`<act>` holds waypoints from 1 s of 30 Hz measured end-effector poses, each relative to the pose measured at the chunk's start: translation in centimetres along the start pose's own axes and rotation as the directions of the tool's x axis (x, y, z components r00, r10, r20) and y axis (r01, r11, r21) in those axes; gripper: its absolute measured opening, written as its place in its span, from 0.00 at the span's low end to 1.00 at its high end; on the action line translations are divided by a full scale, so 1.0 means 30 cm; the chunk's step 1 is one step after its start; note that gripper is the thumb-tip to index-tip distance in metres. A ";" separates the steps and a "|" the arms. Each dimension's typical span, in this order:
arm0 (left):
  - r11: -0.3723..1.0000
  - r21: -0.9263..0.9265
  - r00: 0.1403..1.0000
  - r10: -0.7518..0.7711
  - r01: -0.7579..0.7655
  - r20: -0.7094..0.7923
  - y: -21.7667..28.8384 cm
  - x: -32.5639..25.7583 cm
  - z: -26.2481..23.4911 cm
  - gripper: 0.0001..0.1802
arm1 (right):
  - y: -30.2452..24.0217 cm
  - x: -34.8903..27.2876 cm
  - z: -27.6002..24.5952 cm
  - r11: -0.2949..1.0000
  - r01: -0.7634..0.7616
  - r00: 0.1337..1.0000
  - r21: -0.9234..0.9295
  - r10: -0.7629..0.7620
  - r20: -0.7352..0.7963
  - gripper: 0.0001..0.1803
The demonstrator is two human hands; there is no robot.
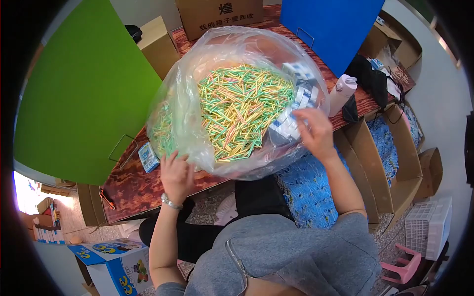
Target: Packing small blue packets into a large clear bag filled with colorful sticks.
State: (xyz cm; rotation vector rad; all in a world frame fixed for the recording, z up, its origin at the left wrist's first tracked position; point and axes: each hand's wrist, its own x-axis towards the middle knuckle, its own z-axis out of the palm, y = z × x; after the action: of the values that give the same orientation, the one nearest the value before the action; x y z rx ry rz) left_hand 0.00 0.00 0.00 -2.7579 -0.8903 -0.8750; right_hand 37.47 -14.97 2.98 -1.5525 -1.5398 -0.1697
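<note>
A big clear plastic bag (190, 106) stands wide open on the table, full of thin short sticks (242, 106) in pastel green, yellow and pink. Several small blue-and-white boxes (289, 123) lie along the inner right side of the bag, on top of dark packs. Just above these boxes hovers my right hand (317, 132), its fingers and thumb apart and nothing visible between them. My left hand (175, 175), with a bracelet at the wrist, is at the bag's near left edge, fingers loosely bent and apart. Close to it lies a single small blue-and-white box (148, 157).
A green panel (74, 93) rises at the left and a blue panel (331, 29) at the back right. A pale bottle (341, 93) stands right of the bag. Below the right arm sit blue wrapped pieces (311, 187) and open cartons (370, 167). An orange cutter (107, 200) lies at the left corner.
</note>
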 end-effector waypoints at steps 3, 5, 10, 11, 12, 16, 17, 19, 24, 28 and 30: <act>0.951 -0.088 0.953 -0.300 0.297 -0.024 -0.088 -0.061 0.006 0.05 | 0.111 0.019 -0.017 0.954 -0.049 0.942 -0.297 -0.055 -0.331 0.17; 0.881 -0.170 0.897 -0.442 0.440 0.034 -0.140 -0.139 0.001 0.08 | 0.160 -0.051 -0.009 0.937 -0.278 0.887 -0.212 0.166 -0.431 0.22; 0.808 -0.378 0.888 -0.448 0.451 0.103 -0.091 -0.157 0.068 0.10 | 0.427 -0.242 0.041 0.846 -0.449 0.816 0.287 0.519 -0.254 0.35; 0.752 -0.425 0.857 -0.496 0.504 0.140 -0.088 -0.164 0.070 0.12 | 0.410 -0.236 0.055 0.831 -0.487 0.826 0.267 0.538 -0.169 0.36; 0.749 -0.409 0.846 -0.517 0.521 0.130 -0.094 -0.177 0.077 0.12 | 0.356 -0.209 0.095 0.770 -0.523 0.796 0.365 0.594 -0.114 0.36; 0.547 -0.512 0.681 -0.724 0.662 0.107 -0.186 -0.247 0.160 0.17 | 0.243 -0.125 0.157 0.774 -0.561 0.822 0.295 0.563 0.086 0.35; 0.481 -0.535 0.630 -0.766 0.694 0.127 -0.213 -0.261 0.169 0.17 | 0.239 -0.120 0.160 0.776 -0.558 0.825 0.294 0.558 0.091 0.35; 0.407 -0.560 0.572 -0.807 0.722 0.150 -0.248 -0.262 0.171 0.17 | 0.257 -0.122 0.145 0.805 -0.550 0.835 0.220 0.537 0.123 0.34; 0.700 -0.171 0.639 -0.707 0.693 -0.302 -0.399 -0.239 0.191 0.23 | 0.357 -0.179 0.088 0.853 -0.481 0.869 0.204 0.494 -0.015 0.34; 0.597 0.017 0.582 -0.775 0.802 -0.245 -0.541 -0.240 0.225 0.35 | 0.243 -0.136 0.051 0.857 -0.504 0.853 -0.106 0.476 -0.215 0.30; 0.463 -0.008 0.463 -0.886 0.886 -0.010 -0.590 -0.227 0.226 0.39 | 0.191 -0.111 0.040 0.890 -0.419 0.895 -0.179 0.373 -0.243 0.28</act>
State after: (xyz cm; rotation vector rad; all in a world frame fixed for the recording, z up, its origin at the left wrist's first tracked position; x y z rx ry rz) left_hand -11.19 12.98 -10.57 -2.0958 -2.4235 -0.9487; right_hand 41.06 -15.47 -2.71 -1.9364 -1.0413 -0.2682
